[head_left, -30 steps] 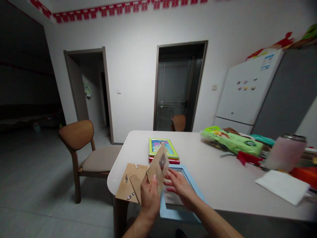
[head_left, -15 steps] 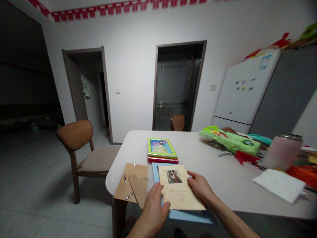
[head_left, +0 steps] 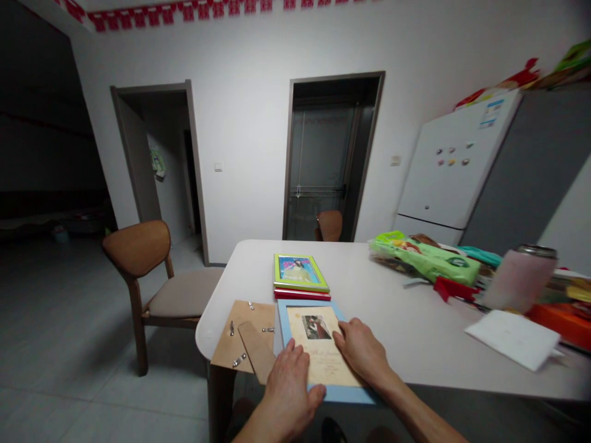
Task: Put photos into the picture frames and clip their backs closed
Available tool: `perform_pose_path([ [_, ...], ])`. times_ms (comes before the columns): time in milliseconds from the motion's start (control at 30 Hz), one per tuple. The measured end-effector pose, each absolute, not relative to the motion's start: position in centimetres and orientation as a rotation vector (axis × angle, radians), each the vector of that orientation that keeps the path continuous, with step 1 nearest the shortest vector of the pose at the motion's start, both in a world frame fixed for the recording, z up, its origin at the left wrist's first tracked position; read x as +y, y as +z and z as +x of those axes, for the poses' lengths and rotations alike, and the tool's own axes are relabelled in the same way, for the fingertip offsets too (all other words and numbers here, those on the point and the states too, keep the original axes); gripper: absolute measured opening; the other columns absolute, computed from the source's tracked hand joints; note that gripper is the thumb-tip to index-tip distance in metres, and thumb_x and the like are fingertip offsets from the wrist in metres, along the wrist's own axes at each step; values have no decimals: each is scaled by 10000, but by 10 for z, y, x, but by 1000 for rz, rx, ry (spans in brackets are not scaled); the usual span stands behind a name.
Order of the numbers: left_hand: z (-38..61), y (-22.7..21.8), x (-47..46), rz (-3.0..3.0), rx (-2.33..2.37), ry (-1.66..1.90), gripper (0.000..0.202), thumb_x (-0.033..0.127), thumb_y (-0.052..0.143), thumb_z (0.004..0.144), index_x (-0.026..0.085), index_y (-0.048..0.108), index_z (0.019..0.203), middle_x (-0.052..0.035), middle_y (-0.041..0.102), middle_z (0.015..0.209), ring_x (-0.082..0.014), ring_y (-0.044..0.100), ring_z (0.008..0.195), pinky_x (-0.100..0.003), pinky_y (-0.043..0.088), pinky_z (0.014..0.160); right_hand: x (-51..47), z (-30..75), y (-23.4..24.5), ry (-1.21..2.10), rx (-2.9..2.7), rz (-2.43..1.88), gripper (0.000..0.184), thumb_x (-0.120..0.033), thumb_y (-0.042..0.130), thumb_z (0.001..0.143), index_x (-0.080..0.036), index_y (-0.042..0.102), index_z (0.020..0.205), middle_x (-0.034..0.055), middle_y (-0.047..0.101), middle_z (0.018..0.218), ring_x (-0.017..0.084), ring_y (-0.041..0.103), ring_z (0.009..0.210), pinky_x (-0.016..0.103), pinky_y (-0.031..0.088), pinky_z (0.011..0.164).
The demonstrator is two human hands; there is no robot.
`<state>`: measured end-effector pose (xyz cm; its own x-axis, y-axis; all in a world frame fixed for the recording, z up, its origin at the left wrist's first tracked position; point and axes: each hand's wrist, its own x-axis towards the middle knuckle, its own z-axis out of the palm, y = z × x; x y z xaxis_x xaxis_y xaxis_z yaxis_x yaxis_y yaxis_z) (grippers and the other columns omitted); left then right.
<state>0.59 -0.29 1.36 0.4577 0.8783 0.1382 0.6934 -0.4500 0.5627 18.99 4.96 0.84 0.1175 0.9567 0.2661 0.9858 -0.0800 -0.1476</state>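
The blue frame [head_left: 351, 394] is being touched at the table's [head_left: 415, 344] near edge, the backing [head_left: 231, 344] just beside it and bare tabletop stretching rightward. The sheet [head_left: 321, 363] is lying over the frame between the left hand [head_left: 290, 381], spread loosely, and the right hand [head_left: 362, 347], half-curled; whether anything is being gripped cannot be told.

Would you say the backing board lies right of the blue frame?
No, the backing board lies to the left of the blue frame.
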Motion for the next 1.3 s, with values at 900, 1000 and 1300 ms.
perform_pose_path([
  [900, -98, 11, 13, 2276, 1821, 461, 648, 176, 586, 571, 140, 402, 1191, -129, 327, 1311, -249, 247, 1221, -398, 205, 991, 29, 94, 34, 136, -2225, -1591, 380, -413, 395, 757, -212, 550, 1039, 98, 588, 980, 241, 463, 955, 364, 294, 813],
  [1000, -117, 3, 24, 2259, 1944, 528, 547, 139, 525, 602, 103, 450, 1143, -139, 408, 1258, -222, 342, 1175, -337, 260, 975, 29, 51, 28, 156, -2282, -1534, 445, -467, 492, 662, -214, 541, 1024, 97, 579, 944, 264, 474, 896, 397, 310, 773],
  [1300, -76, 16, 15, 2379, 1690, 862, 500, 144, 612, 610, 122, 488, 1094, -153, 443, 1225, -238, 396, 1136, -381, 329, 958, 21, 100, 36, 390, -2051, -1375, 469, -181, 482, 600, -164, 541, 1065, 88, 537, 1001, 196, 467, 950, 302, 334, 867],
])
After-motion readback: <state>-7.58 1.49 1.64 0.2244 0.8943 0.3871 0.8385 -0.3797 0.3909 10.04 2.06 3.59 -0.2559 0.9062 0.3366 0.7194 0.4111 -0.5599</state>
